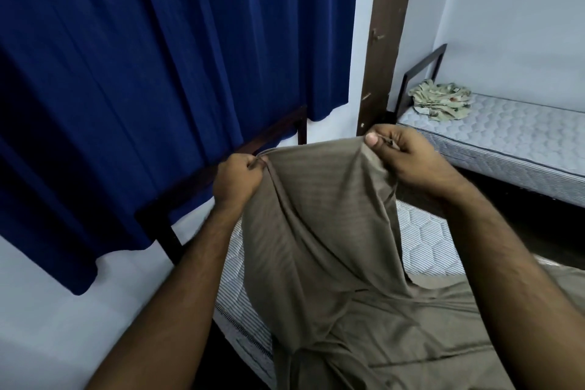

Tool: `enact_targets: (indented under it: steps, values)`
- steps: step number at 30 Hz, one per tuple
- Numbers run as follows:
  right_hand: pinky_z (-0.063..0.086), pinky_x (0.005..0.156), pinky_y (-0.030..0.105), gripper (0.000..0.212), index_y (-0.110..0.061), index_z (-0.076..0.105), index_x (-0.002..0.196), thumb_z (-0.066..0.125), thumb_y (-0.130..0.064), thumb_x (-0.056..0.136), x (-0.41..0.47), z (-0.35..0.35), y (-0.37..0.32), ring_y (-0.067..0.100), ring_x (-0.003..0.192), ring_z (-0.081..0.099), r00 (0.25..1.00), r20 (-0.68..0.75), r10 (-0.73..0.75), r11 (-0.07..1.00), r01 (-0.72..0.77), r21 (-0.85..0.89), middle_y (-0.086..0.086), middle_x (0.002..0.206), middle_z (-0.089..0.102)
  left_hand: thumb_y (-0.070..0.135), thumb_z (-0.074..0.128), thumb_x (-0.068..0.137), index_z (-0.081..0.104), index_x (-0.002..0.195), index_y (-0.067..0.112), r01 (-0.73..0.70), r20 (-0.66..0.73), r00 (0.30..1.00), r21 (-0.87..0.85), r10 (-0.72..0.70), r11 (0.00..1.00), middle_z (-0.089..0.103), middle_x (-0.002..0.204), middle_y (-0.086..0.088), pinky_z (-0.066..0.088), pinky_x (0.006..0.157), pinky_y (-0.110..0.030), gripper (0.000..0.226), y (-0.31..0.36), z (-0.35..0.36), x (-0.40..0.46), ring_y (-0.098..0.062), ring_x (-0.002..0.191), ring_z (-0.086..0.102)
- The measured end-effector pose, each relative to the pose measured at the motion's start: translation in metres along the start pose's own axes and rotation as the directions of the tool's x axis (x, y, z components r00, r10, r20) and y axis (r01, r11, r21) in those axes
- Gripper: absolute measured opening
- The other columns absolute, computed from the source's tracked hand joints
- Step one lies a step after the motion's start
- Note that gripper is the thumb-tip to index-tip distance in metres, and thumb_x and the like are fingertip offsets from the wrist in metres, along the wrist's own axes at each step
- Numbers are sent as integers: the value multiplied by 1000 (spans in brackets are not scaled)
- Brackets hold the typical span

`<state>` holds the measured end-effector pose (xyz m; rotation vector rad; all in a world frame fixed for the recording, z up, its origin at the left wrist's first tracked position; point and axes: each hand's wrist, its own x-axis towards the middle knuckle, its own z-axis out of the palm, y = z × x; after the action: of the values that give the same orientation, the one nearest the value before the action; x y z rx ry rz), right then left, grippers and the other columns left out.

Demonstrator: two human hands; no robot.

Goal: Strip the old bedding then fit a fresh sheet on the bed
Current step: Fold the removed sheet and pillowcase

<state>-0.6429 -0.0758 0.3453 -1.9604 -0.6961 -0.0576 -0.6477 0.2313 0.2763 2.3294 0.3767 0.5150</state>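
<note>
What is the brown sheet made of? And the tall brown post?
The brown sheet looks like thin woven cloth with a slight sheen, maybe cotton: it drapes in soft folds and shows faint stripes. The post looks like dark-stained wood, chipped pale in spots.

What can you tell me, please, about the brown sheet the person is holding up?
The brown sheet is a thin, soft-looking cloth in an olive-brown tone with faint woven stripes. Its top edge is lifted and stretched between the left hand and the right hand, each pinching it. From there it hangs in long loose folds and spreads, creased with fold lines, over the near quilted mattress, whose head end and side edge remain uncovered.
</note>
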Motion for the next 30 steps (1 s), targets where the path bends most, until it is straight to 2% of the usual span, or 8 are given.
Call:
enact_targets:
  steps: [4,6,8,11,15,21,28,30]
  values:
    - [36,56,19,37,-16,51,72,50,-31,105,8,-2,6,-3,56,41,943,-328,49,998,-37,45,-16,58,49,59,54,95,61,79,20,-170,215,965,66,152,983,65,68,5,57,74,-42,42,-4,-5,-6,-20,77,64]
    - [35,54,19,37,-16,49,72,50,-32,105,13,-5,6,-3,54,40,906,-419,64,996,-31,86,-16,57,48,50,62,95,55,92,25,-248,211,949,49,233,967,66,78,3,56,71,-42,26,-3,-3,-16,-21,79,64]
    - [36,55,23,38,-11,53,76,50,-36,105,19,-9,4,1,58,42,898,-438,45,998,-25,51,-12,62,49,37,62,97,45,105,25,-315,134,941,6,311,949,67,86,-3,56,68,-46,22,1,5,-30,-27,80,65]
    - [40,63,20,27,-20,60,82,49,-33,104,32,-18,-4,-4,65,49,919,-395,-11,998,-15,-61,-19,67,58,24,54,102,39,110,26,-394,-3,919,-27,394,919,65,82,-1,55,64,-47,17,8,20,-52,-32,76,66]
    - [45,80,21,16,-26,65,92,53,-28,102,51,-32,-5,0,85,61,907,-419,-38,994,-10,-113,-17,86,67,22,49,107,55,118,23,-448,-156,887,-65,434,892,63,97,7,54,76,-39,13,-5,34,-64,-15,87,63]
    - [42,77,11,15,-28,64,91,53,-25,102,56,-35,-1,-6,87,60,888,-455,-66,982,-24,-189,-21,88,67,28,63,102,65,115,18,-509,-91,860,-106,501,854,71,101,4,57,79,-34,17,-17,33,-72,-9,90,66]
    - [38,75,1,15,-31,61,91,53,-24,102,63,-30,-2,-16,86,57,847,-528,-53,985,-41,-165,-20,91,67,36,72,92,53,130,30,-582,18,798,-237,602,778,68,124,4,61,84,-26,43,-1,40,-113,3,108,63]
    - [38,75,-1,15,-30,62,93,53,-23,102,64,-28,-4,-17,86,57,845,-533,-48,987,-42,-155,-23,90,66,36,75,90,53,130,28,-607,46,773,-237,633,758,70,118,3,61,82,-25,46,4,43,-119,8,98,65]
